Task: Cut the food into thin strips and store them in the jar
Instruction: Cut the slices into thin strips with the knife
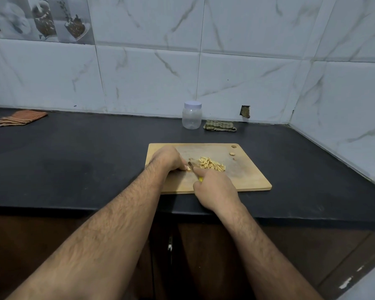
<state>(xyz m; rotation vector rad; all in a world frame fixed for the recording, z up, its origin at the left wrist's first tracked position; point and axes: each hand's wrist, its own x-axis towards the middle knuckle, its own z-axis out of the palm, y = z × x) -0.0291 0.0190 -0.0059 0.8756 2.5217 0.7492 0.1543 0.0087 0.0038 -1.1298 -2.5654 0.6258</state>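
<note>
Surroundings: a black countertop (74, 161) runs under marble-look wall tiles (247, 79); the wall turns a corner at far right.
Jar: one clear plastic jar (191, 118) with a pale lid (192, 104) on, upright at the far wall, well beyond the board.
Cloths: two; a green striped folded cloth (220, 126) just right of the jar, an orange striped cloth (21, 118) far left by the wall.
Wall gap: one small dark hole (244, 111) in the tile above the green cloth.
Board: one wooden cutting board (247, 178), its near edge close to the counter's front edge; a hanging hole at its far right corner.
Food: one pile of pale thin strips (211, 164) mid-board; the uncut piece (188, 168) sits just left of it under the fingertips; two small scraps (232, 154) lie near the far right corner.
Left hand: left hand (166, 159) curled, fingertips pinching the uncut piece down on the board.
Right hand: right hand (215, 188) grasps a knife (192, 166) with a yellow handle, index finger along the top, blade at the piece.
In the way: the strip pile lies right against the blade's right side.
Open room: bare board to the right and near side of the pile; wide bare counter to the left.
Below: dark cabinet fronts (193, 256) under the counter edge.
</note>
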